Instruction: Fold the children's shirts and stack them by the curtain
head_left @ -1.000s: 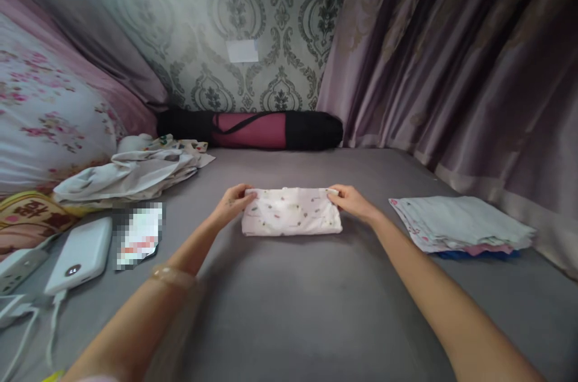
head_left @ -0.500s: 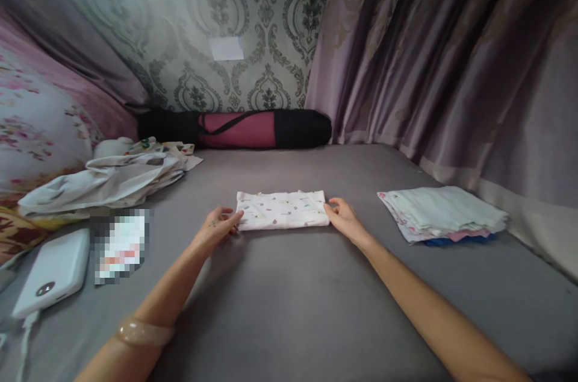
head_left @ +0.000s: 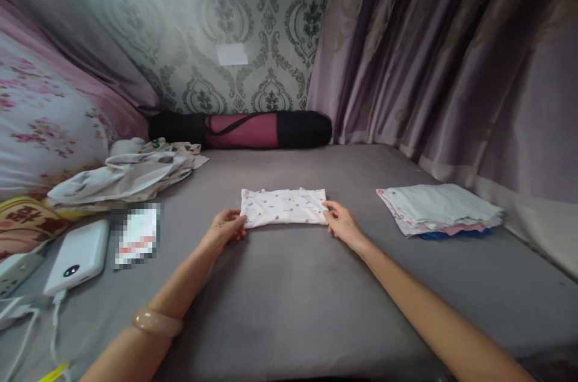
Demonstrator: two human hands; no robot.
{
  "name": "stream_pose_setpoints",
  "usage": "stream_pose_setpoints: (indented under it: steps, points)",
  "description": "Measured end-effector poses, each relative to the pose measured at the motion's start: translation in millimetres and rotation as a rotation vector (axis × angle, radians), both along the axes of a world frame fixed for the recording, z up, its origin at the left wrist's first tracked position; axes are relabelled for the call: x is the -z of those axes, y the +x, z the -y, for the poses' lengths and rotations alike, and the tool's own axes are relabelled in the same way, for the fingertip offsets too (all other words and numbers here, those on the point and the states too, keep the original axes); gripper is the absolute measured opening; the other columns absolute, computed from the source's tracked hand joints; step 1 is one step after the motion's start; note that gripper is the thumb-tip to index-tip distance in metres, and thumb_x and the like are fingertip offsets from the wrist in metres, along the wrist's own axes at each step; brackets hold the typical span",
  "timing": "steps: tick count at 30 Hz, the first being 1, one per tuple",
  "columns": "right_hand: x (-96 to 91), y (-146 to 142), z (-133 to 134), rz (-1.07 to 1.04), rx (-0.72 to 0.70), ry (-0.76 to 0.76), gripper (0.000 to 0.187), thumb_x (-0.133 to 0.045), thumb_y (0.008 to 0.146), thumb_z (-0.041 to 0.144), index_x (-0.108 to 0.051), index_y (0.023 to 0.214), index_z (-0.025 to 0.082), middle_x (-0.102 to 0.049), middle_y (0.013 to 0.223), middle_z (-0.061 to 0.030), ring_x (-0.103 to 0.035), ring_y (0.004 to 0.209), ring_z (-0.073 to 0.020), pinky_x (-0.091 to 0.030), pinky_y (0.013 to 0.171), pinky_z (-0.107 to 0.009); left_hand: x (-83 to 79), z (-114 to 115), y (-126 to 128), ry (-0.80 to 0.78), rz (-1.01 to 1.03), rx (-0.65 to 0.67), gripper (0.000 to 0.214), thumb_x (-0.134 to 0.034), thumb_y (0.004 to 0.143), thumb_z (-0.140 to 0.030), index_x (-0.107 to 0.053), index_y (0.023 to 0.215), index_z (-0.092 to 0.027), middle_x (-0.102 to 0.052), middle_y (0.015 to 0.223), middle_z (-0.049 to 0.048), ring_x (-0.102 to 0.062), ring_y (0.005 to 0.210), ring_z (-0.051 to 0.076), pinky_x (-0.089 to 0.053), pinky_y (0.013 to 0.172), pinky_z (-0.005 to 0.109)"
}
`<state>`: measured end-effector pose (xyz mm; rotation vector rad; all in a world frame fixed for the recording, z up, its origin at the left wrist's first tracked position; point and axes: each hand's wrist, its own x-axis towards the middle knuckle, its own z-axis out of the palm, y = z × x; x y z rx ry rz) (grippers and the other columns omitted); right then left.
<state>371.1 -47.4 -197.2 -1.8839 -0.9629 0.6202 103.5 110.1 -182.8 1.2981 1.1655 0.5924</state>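
Observation:
A white cloth with small coloured prints [head_left: 284, 207], folded into a flat strip, lies in front of me on the grey sheet [head_left: 280, 285]. My left hand [head_left: 228, 226] pinches its left end near the front corner, thumb on top and fingers curled under. At the right end, my right hand [head_left: 342, 220] grips the edge between thumb and fingers. A stack of folded cloths [head_left: 445, 210], pale green on top with pink and blue below, sits off to the right of my right hand.
Crumpled pale clothes [head_left: 126, 174] lie at the left beside a floral pillow [head_left: 49, 129]. Nearer are a white power bank [head_left: 79, 255] with cables, a power strip [head_left: 18, 273] and a blurred packet [head_left: 138, 234]. A black and maroon roll bag [head_left: 244, 130] lies along the wall.
My right hand's fingers have closed further onto the cloth's right end, and my left hand's grip has tightened at its end. The view has shifted slightly left.

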Motion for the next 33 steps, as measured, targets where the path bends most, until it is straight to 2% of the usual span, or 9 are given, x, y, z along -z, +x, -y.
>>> stream_pose_setpoints:
  steps: [3,8,10,13,16,18,21,27,33]
  points:
    - [-8.0,-2,3,-0.081,0.004,-0.053,0.030,-0.048,0.086,0.026,-0.058,0.112,0.016,-0.052,0.055,0.0075,-0.045,0.033,-0.0058,-0.030,0.032,-0.015,-2.6,-1,0,-0.007,-0.051,-0.003,0.044,-0.074,0.069,-0.029,-0.050,0.102,-0.012,-0.054,0.056,-0.0043,-0.054,0.044,0.010,-0.037,0.042,0.021]
    - [-19.1,12,8,-0.171,-0.018,-0.120,0.034,-0.046,0.088,0.021,-0.057,0.118,0.013,-0.061,0.058,0.0016,-0.058,0.046,-0.0106,-0.042,0.040,-0.017,-8.9,-1,-9,0.055,-0.126,0.020,0.053,-0.069,0.071,-0.033,-0.048,0.112,-0.008,-0.058,0.063,-0.0010,-0.052,0.046,0.011,-0.038,0.045,0.023]
    - [-22.1,21,8,0.002,0.004,-0.126,0.030,-0.047,0.087,0.021,-0.062,0.112,0.016,-0.067,0.067,-0.0023,-0.063,0.052,-0.0131,-0.048,0.046,-0.021,-10.0,-4,-14,0.184,-0.209,-0.001,0.050,-0.063,0.075,-0.037,-0.049,0.113,-0.009,-0.061,0.072,0.0024,-0.054,0.050,0.013,-0.041,0.048,0.025]
    - [-25.9,21,-1,0.450,0.012,0.017,0.027,-0.044,0.088,0.021,-0.067,0.102,0.020,-0.072,0.090,-0.0078,-0.068,0.079,-0.0200,-0.056,0.073,-0.033,-9.6,-10,-9,0.556,-0.361,0.003,0.032,-0.053,0.081,-0.037,-0.058,0.104,-0.015,-0.064,0.087,0.0066,-0.060,0.066,0.016,-0.047,0.062,0.029]
    - [-26.1,-4,-24,0.689,-0.181,0.148,0.038,-0.035,0.092,0.021,-0.063,0.116,0.017,-0.066,0.117,-0.0128,-0.060,0.112,-0.0233,-0.046,0.099,-0.039,-5.3,-12,19,0.853,-0.378,0.231,0.023,-0.045,0.086,-0.027,-0.063,0.097,-0.017,-0.067,0.096,0.0086,-0.063,0.083,0.020,-0.049,0.079,0.032]
    - [-23.2,-28,-43,0.766,-0.350,0.085,0.044,-0.031,0.094,0.023,-0.055,0.130,0.011,-0.055,0.134,-0.0156,-0.046,0.129,-0.0247,-0.036,0.109,-0.043,-0.9,-11,45,0.963,-0.362,0.390,0.025,-0.043,0.087,-0.020,-0.063,0.102,-0.017,-0.068,0.103,0.0109,-0.063,0.094,0.022,-0.048,0.086,0.035]
    - [-17.3,-53,-67,0.866,-0.476,-0.054,0.052,-0.028,0.096,0.028,-0.042,0.141,0.005,-0.039,0.148,-0.0160,-0.029,0.140,-0.0262,-0.019,0.116,-0.047,5.4,-7,75,1.090,-0.454,0.523,0.032,-0.040,0.090,-0.016,-0.059,0.115,-0.014,-0.065,0.115,0.0143,-0.059,0.111,0.025,-0.043,0.098,0.040]
    - [-5.9,-50,-79,0.906,-0.516,-0.140,0.057,-0.023,0.097,0.034,-0.034,0.146,0.009,-0.032,0.152,-0.0091,-0.021,0.143,-0.0243,-0.008,0.117,-0.049,16.7,-5,78,1.142,-0.778,0.578,0.049,-0.028,0.098,-0.035,-0.043,0.140,-0.014,-0.045,0.146,0.0103,-0.029,0.140,0.032,-0.017,0.115,0.053]
    - [6.3,-46,-75,0.881,-0.512,-0.148,0.058,-0.023,0.096,0.036,-0.028,0.150,0.015,-0.026,0.155,-0.0046,-0.019,0.143,-0.0256,-0.010,0.114,-0.056,21.7,-5,73,1.044,-0.832,0.604,0.057,-0.020,0.098,-0.047,-0.031,0.148,-0.022,-0.030,0.154,0.0055,-0.017,0.144,0.033,-0.013,0.112,0.061]
